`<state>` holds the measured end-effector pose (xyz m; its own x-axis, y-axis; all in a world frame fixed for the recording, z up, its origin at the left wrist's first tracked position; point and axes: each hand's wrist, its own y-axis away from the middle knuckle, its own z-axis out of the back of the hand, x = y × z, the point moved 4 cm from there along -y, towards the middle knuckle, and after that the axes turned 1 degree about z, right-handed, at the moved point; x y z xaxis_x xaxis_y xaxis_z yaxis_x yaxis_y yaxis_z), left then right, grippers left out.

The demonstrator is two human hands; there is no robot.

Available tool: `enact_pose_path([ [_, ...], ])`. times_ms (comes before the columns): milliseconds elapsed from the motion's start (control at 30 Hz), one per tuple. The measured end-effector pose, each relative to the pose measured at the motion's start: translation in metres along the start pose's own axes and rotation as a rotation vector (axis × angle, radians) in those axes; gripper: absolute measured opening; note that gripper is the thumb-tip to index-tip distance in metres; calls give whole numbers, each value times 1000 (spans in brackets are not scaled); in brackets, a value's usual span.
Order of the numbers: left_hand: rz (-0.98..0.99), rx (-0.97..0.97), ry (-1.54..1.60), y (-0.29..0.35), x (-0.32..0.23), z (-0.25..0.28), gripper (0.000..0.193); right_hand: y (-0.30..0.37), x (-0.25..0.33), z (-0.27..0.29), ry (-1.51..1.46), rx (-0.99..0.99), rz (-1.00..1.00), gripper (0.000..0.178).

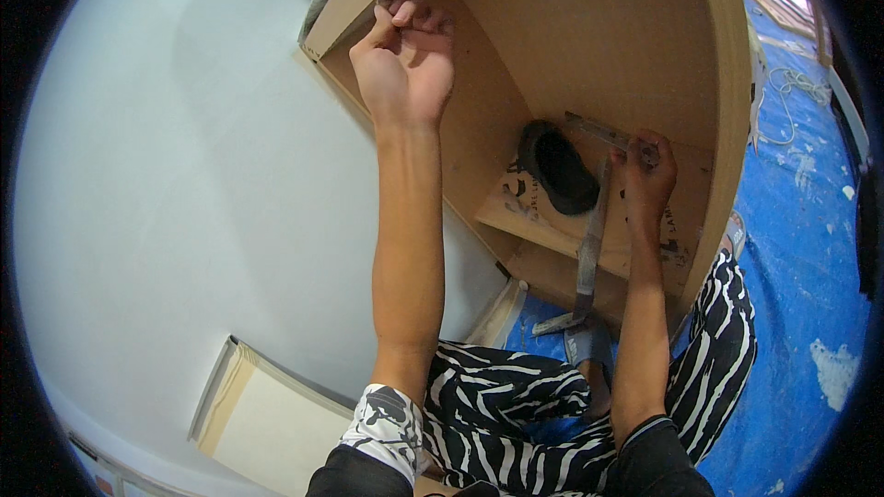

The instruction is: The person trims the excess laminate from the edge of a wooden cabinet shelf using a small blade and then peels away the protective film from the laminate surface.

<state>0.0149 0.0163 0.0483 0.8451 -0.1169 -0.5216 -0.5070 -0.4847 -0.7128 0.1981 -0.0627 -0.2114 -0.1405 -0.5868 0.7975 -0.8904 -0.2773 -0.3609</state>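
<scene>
L hand [405, 69] at 12 o'clock: curled, can't tell if it's got smth. R hand [648, 179] at 3 o'clock grips a flat grey strip [597, 132], 2 o'clock, in brown box [626, 37].

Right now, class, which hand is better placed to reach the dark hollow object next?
Probably the right hand: it is beside the dark hollow object, though it seems to hold a flat strip. The left hand is farther off, higher in view.
</scene>
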Motion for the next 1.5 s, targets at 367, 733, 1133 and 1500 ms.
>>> enact_pose_path([
  [367, -30, -5, -7, 11, -2, 3, 11, 2, 7, -2, 3, -13, -24, 14],
  [733, 45, 107, 4, 12, 1, 13, 7, -4, -8, 2, 36, -30, 93, 10],
  [1133, -6, 18, -102, 30, 10, 32, 15, 2, -6, -3, 4, -74, 137, 7],
  [1500, -45, -275, -74, 9, -6, -6, 20, 4, 3, -2, 47, -35, 50, 12],
])
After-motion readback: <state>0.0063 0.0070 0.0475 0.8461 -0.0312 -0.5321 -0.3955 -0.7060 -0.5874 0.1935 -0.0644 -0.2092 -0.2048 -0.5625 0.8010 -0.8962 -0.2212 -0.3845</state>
